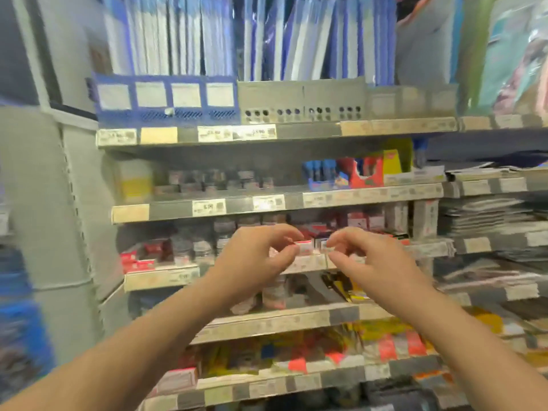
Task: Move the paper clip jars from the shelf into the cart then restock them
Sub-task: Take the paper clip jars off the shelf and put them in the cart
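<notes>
two bare hands reach to the front edge of a stationery shelf (161, 277), the third board down in a grey metal rack. the left hand (255, 256) has its fingers curled over and the thumb below, the grip narrowed to a small gap right at a little red and white box (304, 247) on the shelf lip. the right hand (370, 259) mirrors it just beside, forefinger and thumb nearly closed in front of a second small box (321, 244). motion blur hides whether either grip has hold of a box or only hovers at it; i cannot tell.

several clear paper clip jars (184, 249) stand on that same shelf, left of the left hand and apart from it, between red cartons (136, 259) and the hands. another jar-like pot (274, 292) sits one shelf lower, under the left wrist.

price tags run along every shelf edge. one tag (209, 207) on the second shelf reads about 6.90; a tag (257, 132) on the top shelf seems to end in 5.90, and the rest are too smeared to read. no brand name is legible.

on the top shelf, blue and white folders (178, 34) stand upright in a blue tray (166, 99) with blank white label cards, next to a grey tray (301, 99) with punched holes. stacked paper pads (489, 215) fill the rack to the right.
</notes>
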